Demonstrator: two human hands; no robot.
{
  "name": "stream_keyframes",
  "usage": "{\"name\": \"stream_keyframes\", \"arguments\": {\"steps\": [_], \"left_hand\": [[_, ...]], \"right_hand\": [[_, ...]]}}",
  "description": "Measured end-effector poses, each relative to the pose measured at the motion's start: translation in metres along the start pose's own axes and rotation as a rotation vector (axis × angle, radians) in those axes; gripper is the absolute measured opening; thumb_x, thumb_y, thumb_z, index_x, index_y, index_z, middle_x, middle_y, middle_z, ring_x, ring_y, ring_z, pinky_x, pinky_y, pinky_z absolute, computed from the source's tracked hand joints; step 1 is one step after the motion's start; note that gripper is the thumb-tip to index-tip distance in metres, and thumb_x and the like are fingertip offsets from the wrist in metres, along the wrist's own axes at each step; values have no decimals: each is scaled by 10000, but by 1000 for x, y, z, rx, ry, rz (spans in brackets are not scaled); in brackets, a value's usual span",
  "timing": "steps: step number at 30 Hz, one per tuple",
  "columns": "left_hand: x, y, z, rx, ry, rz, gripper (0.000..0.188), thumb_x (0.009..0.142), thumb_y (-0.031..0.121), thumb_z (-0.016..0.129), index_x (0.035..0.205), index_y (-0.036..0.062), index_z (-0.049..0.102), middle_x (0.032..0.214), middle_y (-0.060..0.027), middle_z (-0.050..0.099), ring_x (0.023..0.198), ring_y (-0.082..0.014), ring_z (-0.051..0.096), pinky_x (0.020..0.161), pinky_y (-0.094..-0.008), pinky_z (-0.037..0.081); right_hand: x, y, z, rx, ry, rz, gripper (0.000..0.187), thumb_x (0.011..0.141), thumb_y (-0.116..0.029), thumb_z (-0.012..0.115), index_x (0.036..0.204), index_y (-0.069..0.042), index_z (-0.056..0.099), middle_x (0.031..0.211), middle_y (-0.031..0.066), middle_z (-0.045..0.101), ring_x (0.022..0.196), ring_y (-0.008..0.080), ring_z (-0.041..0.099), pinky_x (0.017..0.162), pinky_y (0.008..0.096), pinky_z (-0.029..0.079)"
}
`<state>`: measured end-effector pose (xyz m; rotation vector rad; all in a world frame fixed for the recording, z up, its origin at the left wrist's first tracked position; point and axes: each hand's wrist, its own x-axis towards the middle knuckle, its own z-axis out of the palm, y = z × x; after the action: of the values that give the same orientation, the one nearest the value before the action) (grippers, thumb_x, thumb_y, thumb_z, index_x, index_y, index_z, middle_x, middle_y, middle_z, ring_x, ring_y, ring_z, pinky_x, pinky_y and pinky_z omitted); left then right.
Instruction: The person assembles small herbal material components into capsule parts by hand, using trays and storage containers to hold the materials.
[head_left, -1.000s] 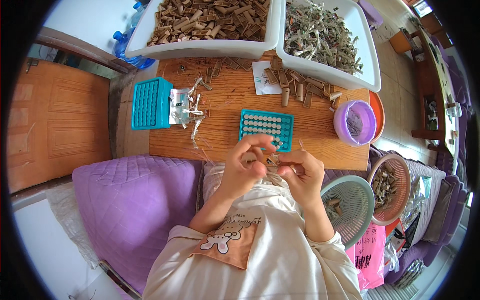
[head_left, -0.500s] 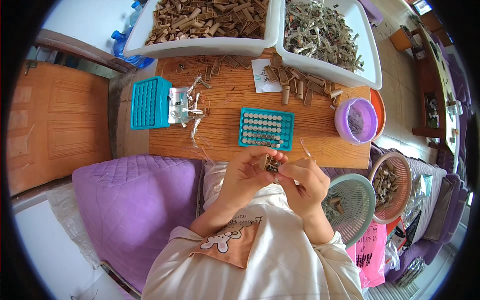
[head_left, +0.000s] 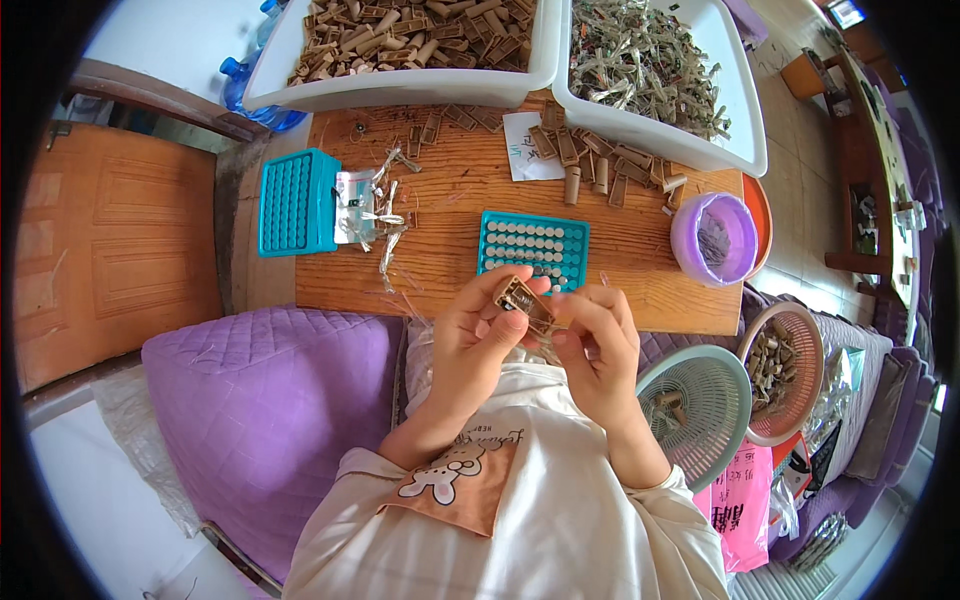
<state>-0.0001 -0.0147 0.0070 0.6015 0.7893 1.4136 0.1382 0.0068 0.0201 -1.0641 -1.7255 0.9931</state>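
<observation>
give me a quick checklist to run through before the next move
1. Brown casing held: ok, between the thumb and fingers of the left hand.
2. Casing's open side visible: ok, its hollow faces up toward the camera.
3. Small parts seated inside the casing: cannot tell, too small to make out.
4. Right hand pinching something: cannot tell, its fingertips are by the casing's right end.
5. Turquoise tray in full view: not ok, the left hand hides part of its near side.
6. Silvery wire bundles apart from the hands: ok, they lie farther left on the table.
</observation>
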Motion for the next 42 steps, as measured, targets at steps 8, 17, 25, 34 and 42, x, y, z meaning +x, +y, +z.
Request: {"name": "stream_keyframes", "arguments": {"steps": [8, 17, 25, 34, 42], "left_hand": [[6, -1, 11, -157, 30, 34, 385, 818, 151, 509, 1151, 42, 348, 1023, -142, 526, 875, -253, 570, 631, -297, 541], [4, -8, 8, -216, 84, -23, 367, 809, 129, 524, 1140, 62, 380, 1046, -132, 522, 947, -263, 539, 804, -353, 473], [-5, -22, 12, 143, 66, 105, 319, 819, 59, 502, 1119, -4, 412, 1049, -125, 522, 977, -151, 504, 833, -254, 409], [-4, -28, -13, -60, 75, -75, 350, 822, 115, 511, 1140, 12, 404, 1022, -121, 527, 950, -158, 519, 795, -260, 445], [5, -25, -37, -154, 220, -120, 315, 843, 129, 461, 1135, 27, 399, 992, -122, 538, 902, -229, 558, 786, -323, 477]], "right_hand": [[-11, 13, 11, 769, -65, 410, 345, 784, 30, 506, 1110, -26, 411, 961, 50, 476, 700, 72, 477, 550, 169, 377], [5, 23, 5, 817, -67, 331, 486, 671, 145, 416, 1132, 1, 363, 1129, 105, 401, 1065, 185, 418, 909, 302, 340], [7, 18, 14, 600, -38, 350, 379, 691, 116, 482, 1056, 24, 436, 987, 81, 502, 931, 152, 509, 825, 272, 418], [24, 56, -7, 772, -383, 393, 331, 735, 26, 558, 1052, 14, 464, 954, 50, 516, 882, 130, 520, 760, 255, 440], [21, 98, -9, -385, -26, 156, 329, 692, -26, 594, 1010, -35, 512, 827, 103, 590, 778, 223, 550, 686, 313, 441]]}}
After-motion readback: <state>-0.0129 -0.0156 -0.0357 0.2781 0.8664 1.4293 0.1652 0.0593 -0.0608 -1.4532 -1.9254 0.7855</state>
